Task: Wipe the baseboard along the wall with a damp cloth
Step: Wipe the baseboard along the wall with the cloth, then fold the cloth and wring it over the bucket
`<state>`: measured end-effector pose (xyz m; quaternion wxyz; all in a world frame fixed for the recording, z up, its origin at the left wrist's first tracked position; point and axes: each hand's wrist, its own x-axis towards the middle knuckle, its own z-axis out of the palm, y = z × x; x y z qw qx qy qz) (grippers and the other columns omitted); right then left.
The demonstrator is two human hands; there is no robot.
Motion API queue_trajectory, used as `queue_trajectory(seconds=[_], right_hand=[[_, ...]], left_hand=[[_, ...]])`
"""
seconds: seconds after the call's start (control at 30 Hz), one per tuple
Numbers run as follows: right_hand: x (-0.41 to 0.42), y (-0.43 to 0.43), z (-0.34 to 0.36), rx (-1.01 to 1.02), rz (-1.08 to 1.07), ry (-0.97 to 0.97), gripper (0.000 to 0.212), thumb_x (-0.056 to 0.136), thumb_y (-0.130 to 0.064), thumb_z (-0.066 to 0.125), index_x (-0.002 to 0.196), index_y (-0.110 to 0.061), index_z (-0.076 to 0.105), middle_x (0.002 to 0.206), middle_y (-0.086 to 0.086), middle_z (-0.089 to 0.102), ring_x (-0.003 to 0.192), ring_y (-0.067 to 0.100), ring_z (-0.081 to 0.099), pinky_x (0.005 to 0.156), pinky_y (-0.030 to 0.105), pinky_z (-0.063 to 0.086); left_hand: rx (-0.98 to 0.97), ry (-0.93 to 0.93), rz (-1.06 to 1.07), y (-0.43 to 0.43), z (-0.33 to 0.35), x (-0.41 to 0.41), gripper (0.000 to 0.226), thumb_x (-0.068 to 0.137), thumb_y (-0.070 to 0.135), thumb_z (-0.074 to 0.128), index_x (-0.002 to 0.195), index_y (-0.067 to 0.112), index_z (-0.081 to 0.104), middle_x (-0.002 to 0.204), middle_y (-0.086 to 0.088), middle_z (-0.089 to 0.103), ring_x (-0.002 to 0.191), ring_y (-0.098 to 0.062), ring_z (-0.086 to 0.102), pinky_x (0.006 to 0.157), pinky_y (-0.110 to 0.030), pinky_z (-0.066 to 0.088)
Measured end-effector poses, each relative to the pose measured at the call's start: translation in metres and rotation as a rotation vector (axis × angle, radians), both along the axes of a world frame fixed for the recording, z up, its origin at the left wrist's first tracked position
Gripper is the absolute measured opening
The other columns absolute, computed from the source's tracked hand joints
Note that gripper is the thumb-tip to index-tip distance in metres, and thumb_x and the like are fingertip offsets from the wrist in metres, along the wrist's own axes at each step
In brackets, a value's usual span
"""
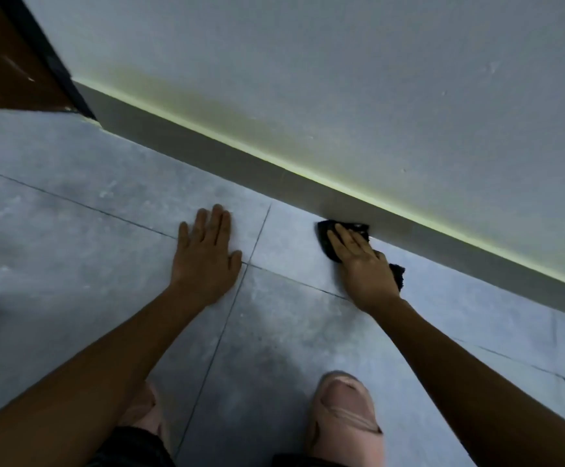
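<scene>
A grey baseboard [240, 160] runs diagonally from upper left to lower right under a pale wall, with a yellowish line along its top edge. My right hand [362, 264] presses a dark cloth [326, 235] flat where the floor meets the bottom of the baseboard; part of the cloth sticks out behind my palm. My left hand [207, 254] lies flat on the tiled floor, fingers spread, holding nothing, well left of the cloth.
The grey floor tiles [106, 264] have dark grout lines. A brown door with a dark frame [21, 59] stands at the upper left, where the baseboard ends. My feet in pale slippers [345, 416] are at the bottom, close to the wall.
</scene>
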<state>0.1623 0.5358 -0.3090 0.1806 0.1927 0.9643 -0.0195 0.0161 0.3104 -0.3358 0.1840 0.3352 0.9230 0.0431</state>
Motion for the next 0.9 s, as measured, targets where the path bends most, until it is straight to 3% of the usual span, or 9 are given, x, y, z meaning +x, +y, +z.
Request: queue_trajectory(seconds=[0.2,0.33,0.43,0.5,0.6,0.67,0.7,0.8,0.9], right_hand=[[0.094,0.062,-0.004,0.037,-0.335,-0.039,0.070,0.094,-0.004,0.040,0.153,-0.025,0.010,0.162,-0.002,0.008,0.148,0.021,0.013,0.104,0.043,0.035],[0.119,0.083,0.002,0.025,-0.465,-0.037,0.073,0.090,-0.001,0.045,0.153,-0.024,0.016,0.162,-0.002,0.009,0.147,0.024,0.015,0.102,0.046,0.039],[0.114,0.085,0.002,0.003,-0.483,0.048,0.068,0.088,0.001,0.045,0.150,-0.021,0.028,0.159,0.003,0.022,0.142,0.029,0.026,0.100,0.047,0.043],[0.101,0.078,0.011,-0.108,-0.629,0.233,0.061,0.087,0.005,0.041,0.144,-0.018,0.041,0.149,0.009,0.041,0.131,0.036,0.041,0.098,0.044,0.046],[0.076,0.057,0.041,-0.325,-0.750,0.483,0.054,0.091,0.001,0.035,0.137,-0.023,0.051,0.115,0.021,0.067,0.094,0.035,0.063,0.078,0.028,0.048],[0.058,0.039,0.070,-0.445,-0.626,0.542,0.055,0.089,-0.001,0.035,0.133,-0.029,0.053,0.084,0.018,0.073,0.060,0.026,0.065,0.054,0.022,0.049],[0.047,0.029,0.088,-0.485,-0.534,0.572,0.054,0.088,-0.002,0.036,0.131,-0.028,0.053,0.081,0.015,0.072,0.053,0.021,0.063,0.048,0.020,0.047],[0.018,0.002,0.150,-0.512,-0.240,0.713,0.045,0.082,-0.002,0.049,0.125,-0.017,0.050,0.107,0.007,0.059,0.073,0.018,0.060,0.063,0.023,0.046],[0.001,-0.019,0.210,-0.421,0.077,0.785,0.057,0.071,-0.008,0.061,0.126,-0.006,0.046,0.135,0.011,0.039,0.116,0.011,0.043,0.085,0.017,0.042]], left_hand=[[0.128,0.035,-0.201,0.036,-0.010,0.027,0.075,0.089,0.051,0.014,0.150,0.006,0.016,0.159,-0.015,0.014,0.146,-0.033,0.012,0.116,-0.049,0.005],[0.119,0.013,-0.278,0.058,-0.015,0.044,0.077,0.088,0.054,0.009,0.150,0.009,0.012,0.160,-0.012,0.009,0.147,-0.031,0.006,0.117,-0.047,0.001],[0.058,-0.002,-0.225,0.063,-0.007,0.048,0.073,0.092,0.052,0.013,0.151,0.011,0.004,0.161,-0.009,0.000,0.148,-0.029,-0.002,0.117,-0.045,-0.004],[-0.011,-0.056,-0.227,0.067,0.011,0.046,0.065,0.098,0.045,0.022,0.151,0.012,0.003,0.161,-0.008,-0.002,0.148,-0.025,-0.003,0.118,-0.045,-0.003],[0.106,-0.337,-0.075,0.070,0.055,0.041,0.051,0.101,0.039,0.028,0.142,0.011,0.040,0.152,-0.011,0.037,0.137,-0.025,0.036,0.114,-0.036,0.024],[0.314,-0.704,0.147,0.074,0.090,0.038,0.049,0.101,0.042,0.029,0.126,0.011,0.059,0.134,-0.009,0.058,0.113,-0.020,0.056,0.097,-0.029,0.038],[0.409,-0.913,0.256,0.076,0.110,0.037,0.052,0.100,0.045,0.027,0.126,0.012,0.058,0.133,-0.007,0.059,0.109,-0.019,0.057,0.095,-0.030,0.039],[0.635,-1.325,0.456,0.078,0.169,0.032,0.068,0.094,0.061,0.022,0.136,0.014,0.046,0.136,-0.007,0.056,0.114,-0.023,0.058,0.100,-0.038,0.042],[0.853,-1.398,0.452,0.069,0.235,0.025,0.071,0.091,0.066,0.026,0.127,0.012,0.054,0.124,-0.010,0.064,0.111,-0.025,0.062,0.095,-0.038,0.049]])
